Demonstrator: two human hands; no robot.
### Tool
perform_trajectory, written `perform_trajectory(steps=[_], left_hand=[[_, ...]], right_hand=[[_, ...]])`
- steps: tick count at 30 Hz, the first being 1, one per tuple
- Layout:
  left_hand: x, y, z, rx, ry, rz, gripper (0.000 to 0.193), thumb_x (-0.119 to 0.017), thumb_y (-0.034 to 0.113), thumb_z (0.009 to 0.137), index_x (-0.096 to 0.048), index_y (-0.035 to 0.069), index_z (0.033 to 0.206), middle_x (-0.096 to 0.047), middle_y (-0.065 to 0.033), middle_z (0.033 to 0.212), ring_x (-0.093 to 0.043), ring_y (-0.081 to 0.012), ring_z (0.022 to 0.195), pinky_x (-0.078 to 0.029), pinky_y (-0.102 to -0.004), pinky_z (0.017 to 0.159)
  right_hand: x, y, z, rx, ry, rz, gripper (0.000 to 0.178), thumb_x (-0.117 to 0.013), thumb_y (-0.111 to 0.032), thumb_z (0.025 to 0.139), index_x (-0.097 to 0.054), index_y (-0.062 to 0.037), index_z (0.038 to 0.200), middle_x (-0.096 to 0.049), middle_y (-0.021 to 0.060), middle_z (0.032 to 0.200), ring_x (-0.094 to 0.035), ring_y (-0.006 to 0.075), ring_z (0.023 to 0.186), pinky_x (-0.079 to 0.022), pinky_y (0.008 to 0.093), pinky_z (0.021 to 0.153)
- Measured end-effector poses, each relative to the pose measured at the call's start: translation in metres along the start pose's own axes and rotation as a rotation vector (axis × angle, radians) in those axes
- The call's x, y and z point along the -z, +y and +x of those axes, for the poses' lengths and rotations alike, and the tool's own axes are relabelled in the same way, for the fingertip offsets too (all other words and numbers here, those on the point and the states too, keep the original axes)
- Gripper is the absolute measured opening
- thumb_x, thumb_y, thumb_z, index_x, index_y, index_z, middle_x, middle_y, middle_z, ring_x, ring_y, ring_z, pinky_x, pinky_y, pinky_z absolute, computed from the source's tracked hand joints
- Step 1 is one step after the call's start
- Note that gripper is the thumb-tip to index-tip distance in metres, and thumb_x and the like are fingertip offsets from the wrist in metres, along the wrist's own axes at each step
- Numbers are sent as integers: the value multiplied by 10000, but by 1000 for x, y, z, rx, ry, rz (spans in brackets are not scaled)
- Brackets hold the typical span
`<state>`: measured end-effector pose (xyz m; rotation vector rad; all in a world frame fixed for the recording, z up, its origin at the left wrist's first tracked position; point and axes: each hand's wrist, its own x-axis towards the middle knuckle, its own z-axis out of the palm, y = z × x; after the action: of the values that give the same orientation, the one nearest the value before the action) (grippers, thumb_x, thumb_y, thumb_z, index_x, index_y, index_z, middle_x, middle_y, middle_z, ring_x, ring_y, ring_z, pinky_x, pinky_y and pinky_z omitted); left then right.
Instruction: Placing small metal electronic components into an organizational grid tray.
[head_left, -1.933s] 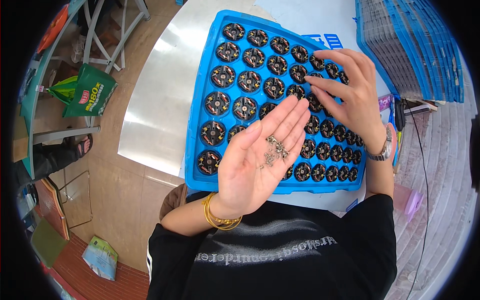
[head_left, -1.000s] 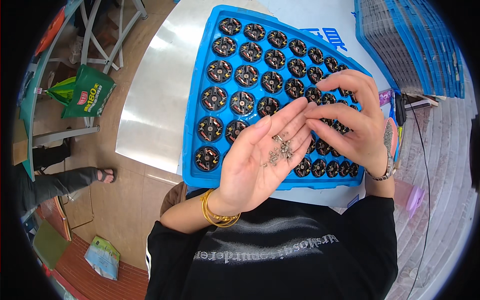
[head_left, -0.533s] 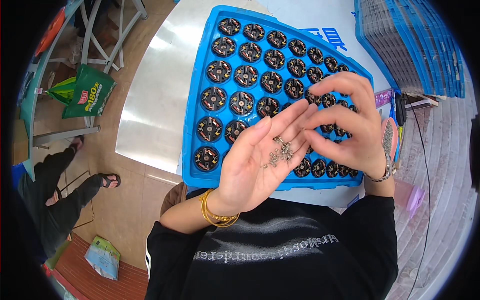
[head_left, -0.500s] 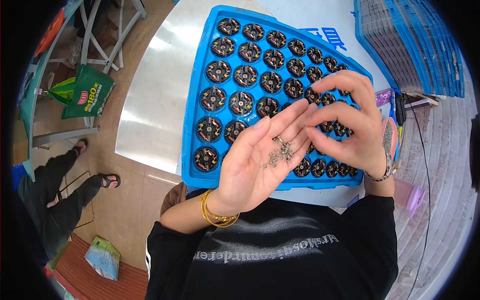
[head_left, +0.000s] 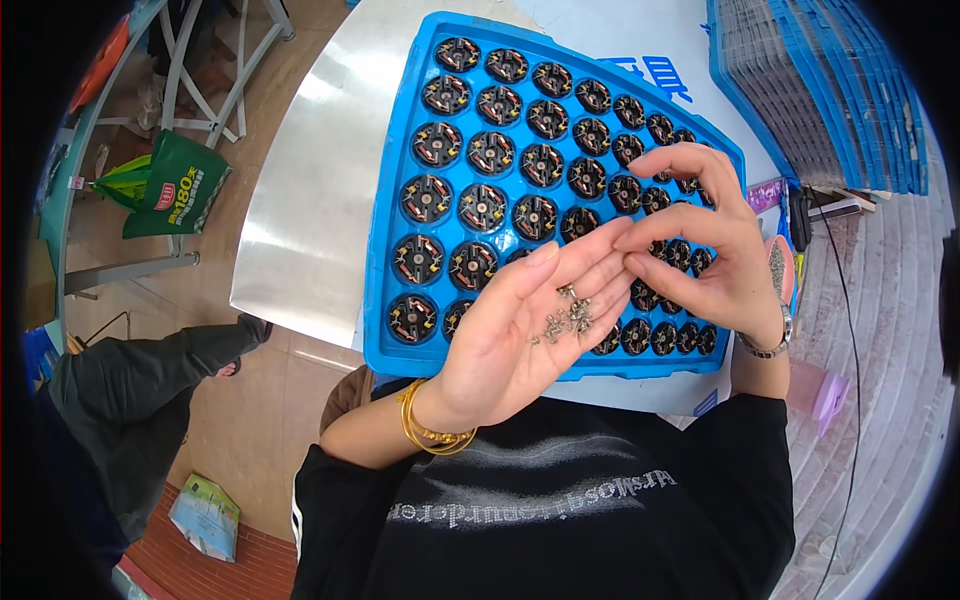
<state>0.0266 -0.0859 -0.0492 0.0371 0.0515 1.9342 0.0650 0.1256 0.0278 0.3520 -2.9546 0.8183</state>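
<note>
My left hand (head_left: 490, 345) is palm up with its fingers stretched out toward the right. A loose pile of small silvery metal screws (head_left: 577, 316) lies on its palm and finger bases. My right hand (head_left: 720, 260) comes in from the right, thumb and index finger pinched together beside the left fingertips. Whatever that pinch holds is too small to make out. Both hands are above a blue tray (head_left: 380, 290) holding rows of round black parts (head_left: 436, 145) with coloured components and wires. The hands hide some of these parts.
Stacked blue trays (head_left: 820, 100) stand at the far right. Near my right wrist is a pink dish (head_left: 797, 275) of small grey pieces; a black cable (head_left: 846, 290) runs past it. Left of the tray is a shiny metal surface (head_left: 305, 190). Another person's leg (head_left: 150, 370) shows on the left.
My right pinch has shifted slightly right and now sits against the left fingertips. The left hand has moved a little down and right. The other person's legs have changed position.
</note>
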Motion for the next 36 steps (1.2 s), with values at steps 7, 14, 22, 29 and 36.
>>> perform_trajectory(steps=[7,14,22,29,36], left_hand=[[-5,-1,0,14,49,101,694,-219,418,1060,-124,-50,1564,-178,-210,1632,-219,-298,1511,-165,-422,1243],[-5,0,0,43,84,117,677,-236,391,1060,-123,-41,1568,-191,-198,1631,-223,-292,1510,-175,-410,1240],[-5,-2,1,-19,86,113,684,-254,386,1056,-112,-44,1568,-175,-204,1633,-211,-289,1514,-165,-408,1242],[-2,-3,1,-50,80,98,689,-264,380,1055,-99,-50,1567,-159,-210,1636,-189,-289,1520,-147,-409,1245],[-1,-3,1,7,14,102,682,-269,365,1054,-93,-44,1571,-126,-207,1647,-143,-289,1533,-135,-399,1243]], right_hand=[[1,2,-6,-47,35,16,197,-855,-140,657,-789,-124,842,-629,85,1211,-532,276,1194,-416,408,991],[-4,2,-9,16,91,-121,243,-874,-180,625,-803,-135,854,-656,71,1187,-544,277,1178,-433,427,985],[-8,-3,-10,26,127,-172,236,-855,-125,642,-803,-139,871,-657,72,1189,-556,288,1169,-433,427,993],[-13,-2,-7,-21,139,-125,176,-823,-102,676,-775,-138,841,-660,47,1185,-567,262,1134,-438,407,972],[-15,38,8,-69,157,-92,130,-782,-48,721,-746,-92,837,-612,83,1217,-546,245,1195,-433,378,1001]])
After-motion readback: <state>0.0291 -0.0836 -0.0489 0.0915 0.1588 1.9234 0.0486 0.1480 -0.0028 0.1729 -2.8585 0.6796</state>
